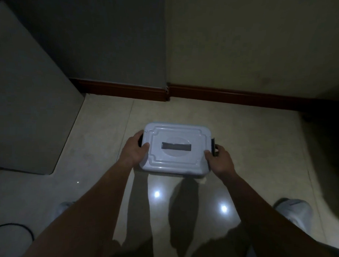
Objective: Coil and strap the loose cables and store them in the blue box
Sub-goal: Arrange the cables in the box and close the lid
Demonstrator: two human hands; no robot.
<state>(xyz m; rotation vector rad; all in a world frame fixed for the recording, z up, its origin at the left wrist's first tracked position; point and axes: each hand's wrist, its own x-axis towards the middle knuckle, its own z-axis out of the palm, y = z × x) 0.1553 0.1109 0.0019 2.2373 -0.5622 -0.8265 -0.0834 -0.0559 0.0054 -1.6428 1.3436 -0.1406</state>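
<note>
The pale blue box (176, 163) sits low over the tiled floor with its lid on, a dark recessed handle in the lid's middle. My left hand (134, 149) grips its left end, thumb on the lid and fingers round the dark side latch. My right hand (220, 160) grips the right end the same way, beside the dark right latch (213, 146). Whether the box rests on the floor or hangs just above it, I cannot tell. A loose black cable (13, 227) curves across the floor at the lower left.
A grey cabinet (27, 104) stands at the left, and a wall with a brown skirting board (223, 94) runs behind the box. My white shoes (294, 211) stand on either side. A dark object fills the right edge.
</note>
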